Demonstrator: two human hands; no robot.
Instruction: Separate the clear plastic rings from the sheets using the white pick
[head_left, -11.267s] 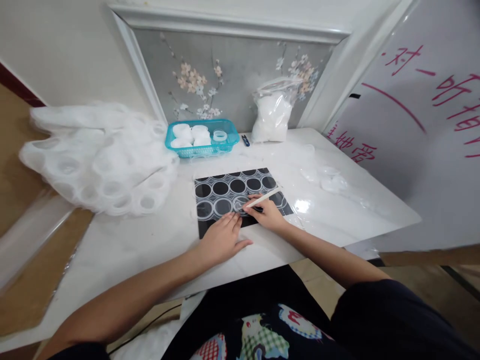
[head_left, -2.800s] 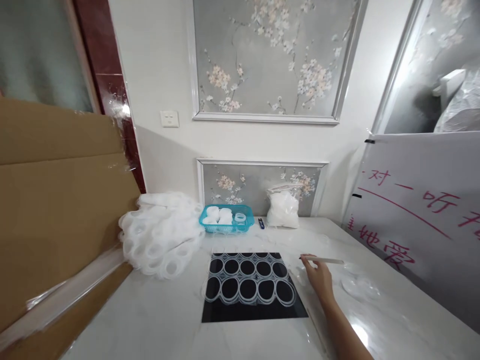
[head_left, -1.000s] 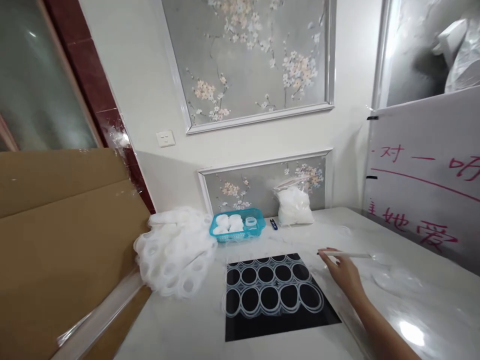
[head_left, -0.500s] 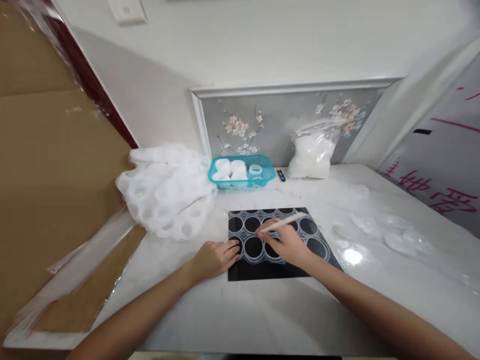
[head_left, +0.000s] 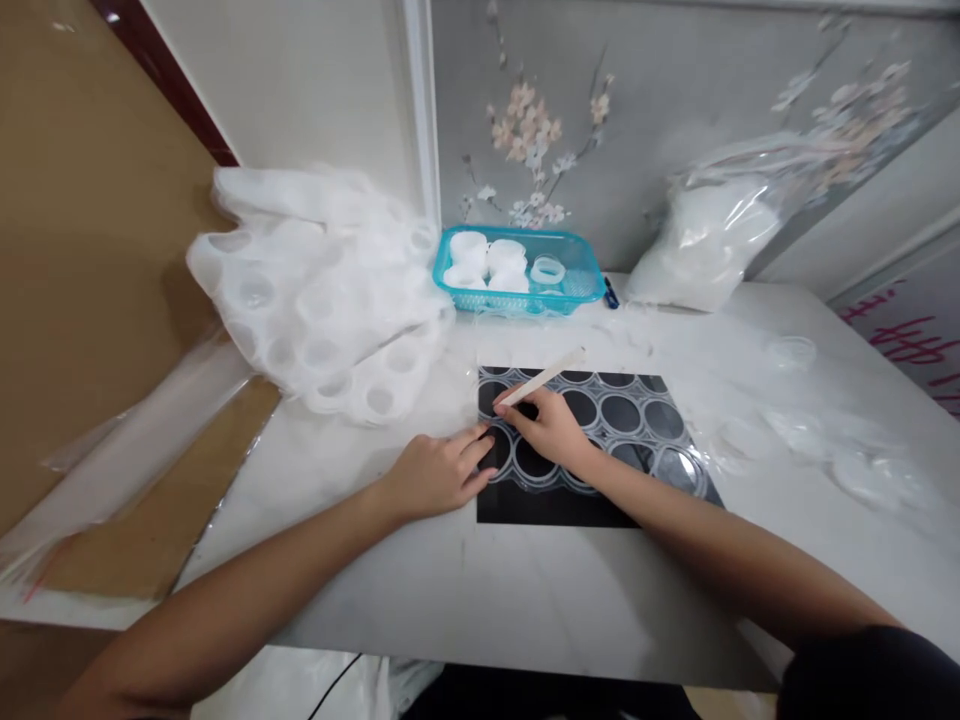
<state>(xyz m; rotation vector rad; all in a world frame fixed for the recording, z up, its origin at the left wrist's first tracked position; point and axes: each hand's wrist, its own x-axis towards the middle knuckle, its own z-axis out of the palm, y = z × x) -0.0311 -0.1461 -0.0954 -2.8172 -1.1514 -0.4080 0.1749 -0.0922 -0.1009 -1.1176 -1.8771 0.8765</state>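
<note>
The right hand [head_left: 551,425] pinches the white stick [head_left: 546,375], slanting away rightward above the black sheet [head_left: 555,508]; left hand [head_left: 435,475], loosely spread, lies empty on the sheet's left edge

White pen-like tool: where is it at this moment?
In the head view, the white pen-like tool is in the right hand, over the upper left part of the black sheet, near the left hand.

Left grip [head_left: 435,475] loosely spread, palm down, right grip [head_left: 551,428] pinched beside it, forearms [head_left: 296,565] slanting inward
</note>
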